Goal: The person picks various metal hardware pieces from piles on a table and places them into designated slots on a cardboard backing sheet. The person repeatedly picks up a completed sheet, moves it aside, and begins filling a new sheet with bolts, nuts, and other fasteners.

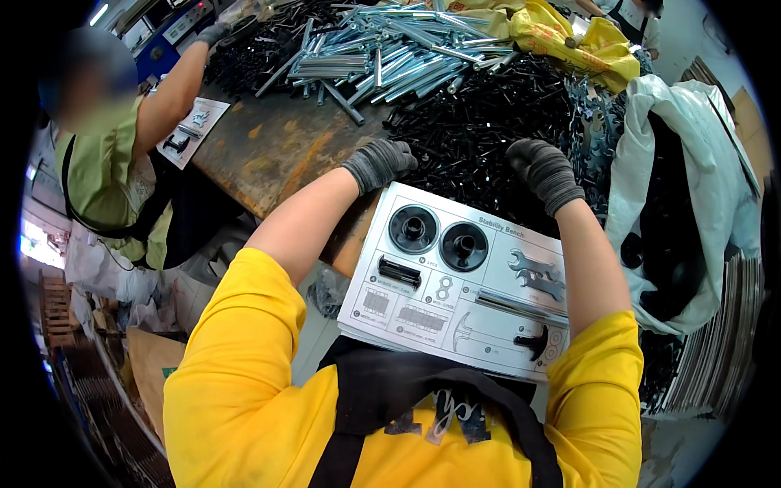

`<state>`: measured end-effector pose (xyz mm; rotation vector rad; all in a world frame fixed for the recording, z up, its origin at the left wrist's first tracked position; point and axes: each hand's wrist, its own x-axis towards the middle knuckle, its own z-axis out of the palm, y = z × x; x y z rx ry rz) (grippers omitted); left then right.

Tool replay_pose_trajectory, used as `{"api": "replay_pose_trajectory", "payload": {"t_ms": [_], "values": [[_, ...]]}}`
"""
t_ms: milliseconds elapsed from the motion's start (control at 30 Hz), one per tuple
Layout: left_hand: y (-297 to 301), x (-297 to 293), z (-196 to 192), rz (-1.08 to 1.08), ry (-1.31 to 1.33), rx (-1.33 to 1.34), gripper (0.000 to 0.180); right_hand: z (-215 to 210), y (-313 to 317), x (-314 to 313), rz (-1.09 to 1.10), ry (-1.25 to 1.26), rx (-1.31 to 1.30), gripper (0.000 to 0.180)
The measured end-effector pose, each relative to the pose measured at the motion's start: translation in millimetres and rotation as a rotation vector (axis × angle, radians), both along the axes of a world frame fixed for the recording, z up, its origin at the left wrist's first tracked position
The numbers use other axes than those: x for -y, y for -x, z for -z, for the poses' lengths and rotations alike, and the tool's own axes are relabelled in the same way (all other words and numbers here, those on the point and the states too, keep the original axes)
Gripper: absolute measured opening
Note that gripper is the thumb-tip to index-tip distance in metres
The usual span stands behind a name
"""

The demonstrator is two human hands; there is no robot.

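My left hand (382,164), in a dark grey glove, rests at the near left edge of a heap of black bolts (464,122), fingers curled. Over the heap's right part is my right hand (545,169), gloved alike and also curled; what either hand grips is hidden. Below and between my arms lies a stack of printed white cards (423,281). On the top card sit two round black discs (413,229), a bundle of black bolts (399,273), two open-ended wrenches (537,275), silver rods (521,305) and a black T-shaped knob (532,343).
Silver tubes (382,57) are piled at the back of the worn table (277,154), near a yellow sack (569,41). More wrenches (598,130) and an open white sack (683,146) lie right. At left a co-worker (122,163) reaches over the table beside another card (195,130).
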<state>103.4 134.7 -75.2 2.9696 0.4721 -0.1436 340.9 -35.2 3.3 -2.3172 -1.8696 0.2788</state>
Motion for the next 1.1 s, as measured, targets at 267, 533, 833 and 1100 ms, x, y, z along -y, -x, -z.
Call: {"api": "replay_pose_trajectory", "payload": {"t_ms": [267, 533, 833, 1100], "values": [[37, 9, 2, -0.188, 0.1, 0.653, 0.02, -3, 27, 26, 0.021, -0.054, 0.092, 0.023], [106, 95, -63, -0.119, 0.378, 0.657, 0.024, 11, 64, 9, 0.153, 0.236, 0.417, 0.019], [155, 179, -56, -0.038, 0.099, 0.215, 0.013, 27, 182, 81, -0.493, -0.311, -0.027, 0.013], [157, 174, -39, -0.053, 0.35, 0.547, 0.022, 34, 219, 118, -0.473, -0.277, -0.13, 0.018]]}}
